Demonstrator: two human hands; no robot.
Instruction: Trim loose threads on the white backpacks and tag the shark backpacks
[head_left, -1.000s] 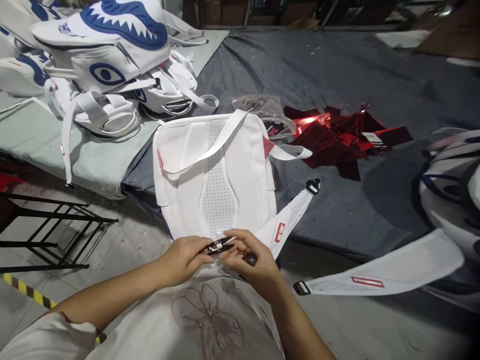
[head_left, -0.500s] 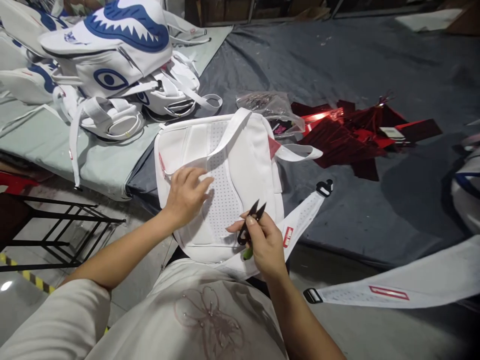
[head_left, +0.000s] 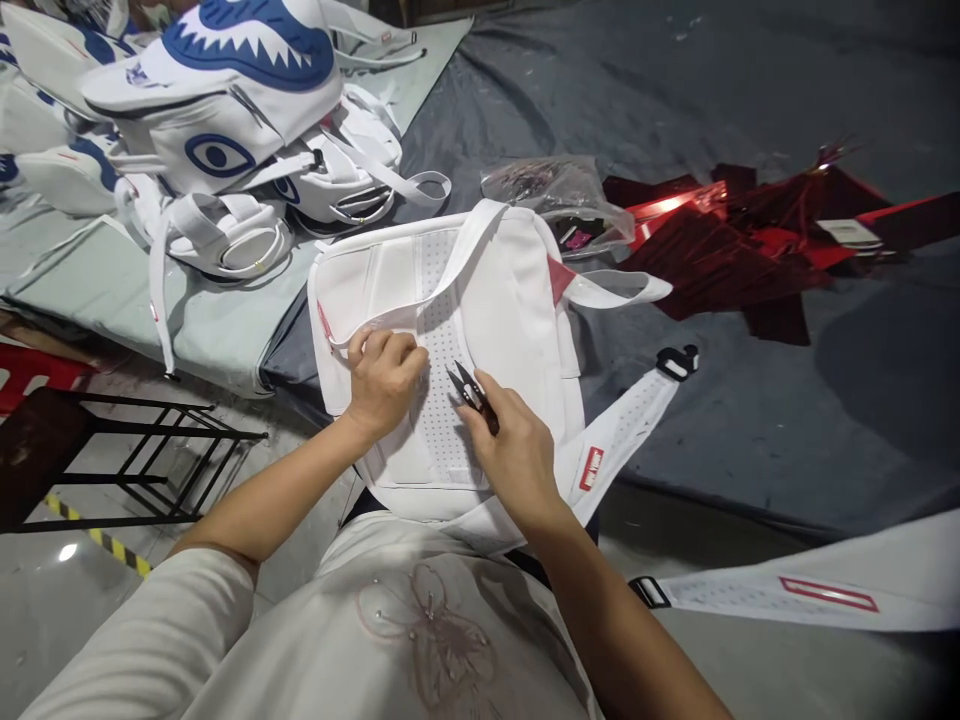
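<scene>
A white backpack (head_left: 512, 290) lies at the table's edge against my body, its back panel with the dotted mesh strip facing up. Over the left side of that panel my left hand (head_left: 386, 380) is closed, fingers curled and thumb near the fingertips. Whatever it pinches, if anything, is too small to make out. My right hand (head_left: 517, 445) grips a pair of dark thread snips (head_left: 474, 393), whose blades point up and left over the mesh, a short way from my left hand. One shoulder strap (head_left: 619, 430) with a red label and black buckle stretches right from the bag.
White-and-blue backpacks (head_left: 217, 150) are piled at the left on a pale green cloth. Beyond the bag lie a clear plastic bag (head_left: 555, 190) and shiny red tags (head_left: 720, 250). Another white strap (head_left: 825, 590) hangs at the right. A black metal frame (head_left: 150, 440) stands at lower left.
My right hand has moved up and left with the snips, bringing the blades nearer my left hand. The fingers of my left hand have curled in more. The view has shifted slightly.
</scene>
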